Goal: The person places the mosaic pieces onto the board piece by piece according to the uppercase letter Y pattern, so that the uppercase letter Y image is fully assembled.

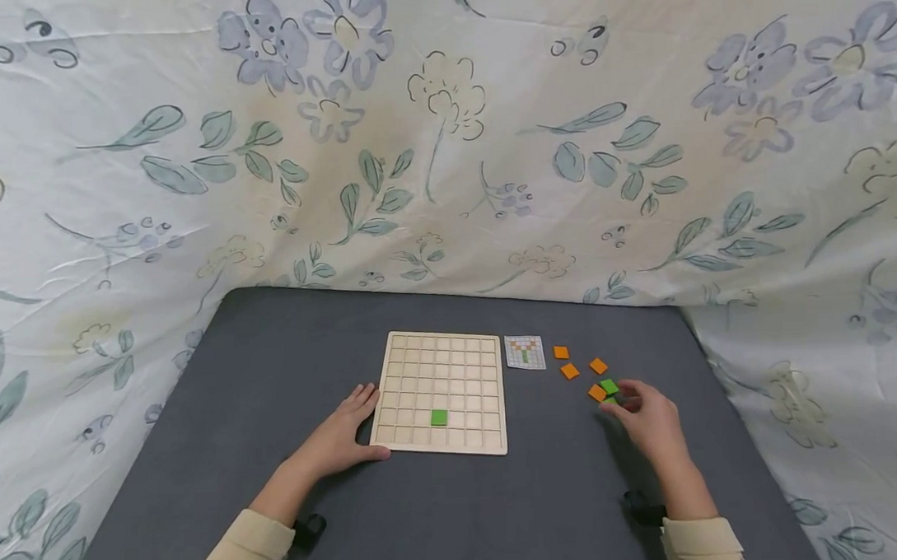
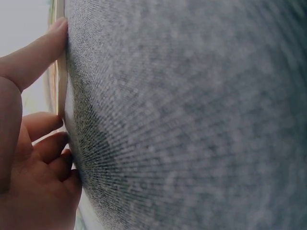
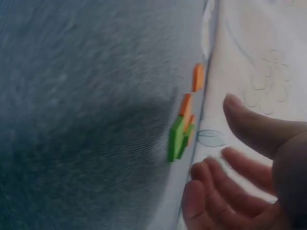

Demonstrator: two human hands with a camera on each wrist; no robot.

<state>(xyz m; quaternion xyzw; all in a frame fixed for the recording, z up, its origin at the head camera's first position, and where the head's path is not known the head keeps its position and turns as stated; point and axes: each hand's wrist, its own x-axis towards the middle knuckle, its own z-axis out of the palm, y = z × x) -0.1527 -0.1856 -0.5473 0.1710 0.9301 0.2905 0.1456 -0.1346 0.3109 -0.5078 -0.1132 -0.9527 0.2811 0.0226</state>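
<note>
1. Made of pale wood, thin and nearly square, with a slim raised rim around a grid of shallow square cells: the grid board (image 1: 462, 370), lying flat on the dark grey tabletop (image 1: 295, 351).
2. Flat, square and plain-faced, bright against the wood: the placed green tile (image 1: 438, 417), seated in one cell of the second row from the near rim.
3. Loose on the tabletop, to the right of the grid board: four orange tiles (image 1: 569, 371), scattered and turned at differing angles, plus two loose green tiles (image 1: 609, 386) close together, with one orange piece right by them. Whether touching or overlapping there, hard to tell.
4. Just beside the grid board, near the far right corner: a small white pattern card (image 1: 525, 353), printed with a fine grid and a Y-like figure, orange above and green in the stem.
5. At the left rim of the grid board: the left hand (image 1: 335, 439), fingers and thumb spread wide, fingertips touching the left side, thumb laid at the near left corner.
6. Right by the two loose green tiles: the right hand (image 1: 649, 417), fingers loosely bent, thumb apart from them with a gap between.
7. Behind and at both sides: flower-printed cloth (image 1: 488, 147).
</note>
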